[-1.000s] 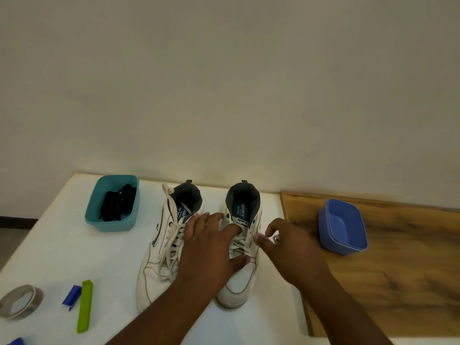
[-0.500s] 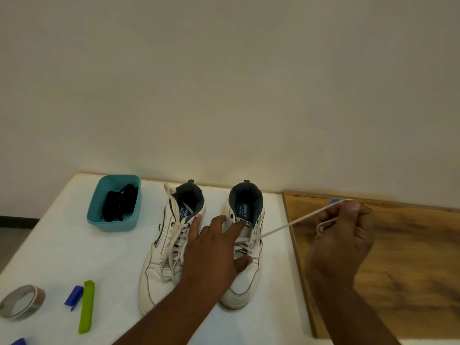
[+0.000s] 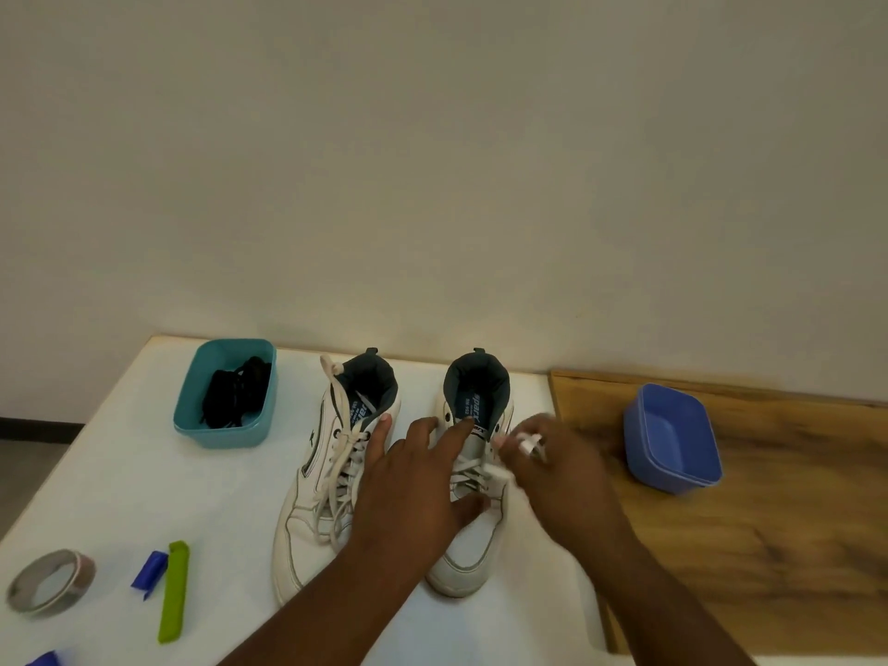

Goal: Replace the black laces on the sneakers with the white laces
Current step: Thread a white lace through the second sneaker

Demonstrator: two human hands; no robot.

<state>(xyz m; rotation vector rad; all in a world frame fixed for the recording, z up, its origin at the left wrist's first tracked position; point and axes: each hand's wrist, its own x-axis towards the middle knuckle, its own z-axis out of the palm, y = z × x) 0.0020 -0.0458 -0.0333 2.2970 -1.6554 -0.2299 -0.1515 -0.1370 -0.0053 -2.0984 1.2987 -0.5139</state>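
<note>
The black laces [image 3: 236, 395] lie in the teal tub [image 3: 192, 415] at the left of the bench [image 3: 120, 473]. The left hand [image 3: 408, 487] presses the right sneaker [image 3: 473, 531] with spread fingers. The right hand [image 3: 557, 468], half a second ago pulling the white lace [image 3: 528, 444] out sideways, has returned to the eyelets, pinching its tip; I think threading continues.

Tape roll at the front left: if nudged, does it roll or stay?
The tape roll lies flat on its side on the white table, so it would probably slide rather than roll. It looks hollow, so likely light. Tipped onto its edge, it could roll.
</note>
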